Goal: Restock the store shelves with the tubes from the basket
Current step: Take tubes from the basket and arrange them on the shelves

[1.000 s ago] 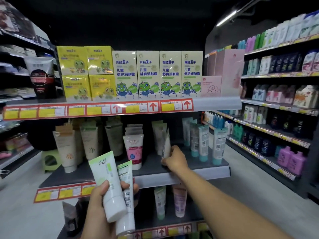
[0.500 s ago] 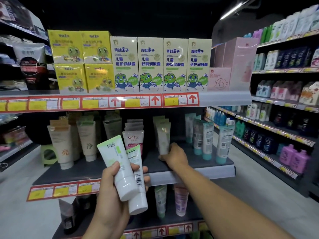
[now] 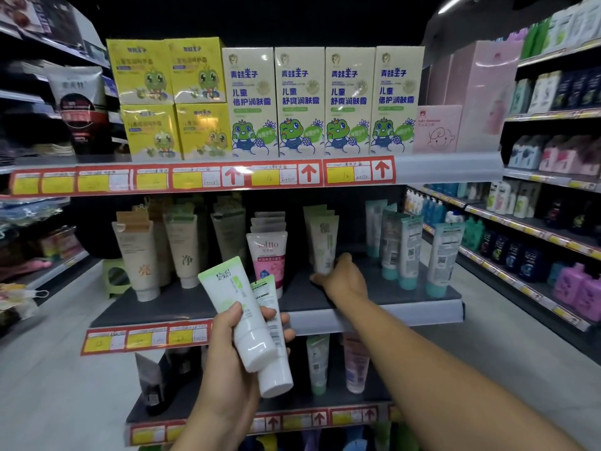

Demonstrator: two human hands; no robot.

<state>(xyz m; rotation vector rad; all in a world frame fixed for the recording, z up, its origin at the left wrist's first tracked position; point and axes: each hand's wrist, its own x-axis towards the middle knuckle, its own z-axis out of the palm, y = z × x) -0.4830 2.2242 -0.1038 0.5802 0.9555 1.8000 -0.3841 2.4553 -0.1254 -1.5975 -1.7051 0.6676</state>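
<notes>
My left hand (image 3: 232,362) grips two white-and-green tubes (image 3: 242,315) in front of the shelves, caps pointing down. My right hand (image 3: 343,278) reaches onto the middle shelf (image 3: 201,302) and holds the bottom of a pale green tube (image 3: 323,245) that stands upright at the front of a row of like tubes. A pink Softto tube (image 3: 268,252) stands just left of it. The basket is out of view.
Beige tubes (image 3: 138,255) stand at the shelf's left, teal-capped tubes (image 3: 403,252) at its right. Frog-printed boxes (image 3: 300,102) fill the top shelf. More tubes (image 3: 317,362) stand on the lower shelf. An aisle shelf of bottles (image 3: 553,222) runs along the right.
The pale green tube, tilted one second ago, now stands upright under my right hand. My left hand has risen with its two tubes. The view has moved closer to the shelf.
</notes>
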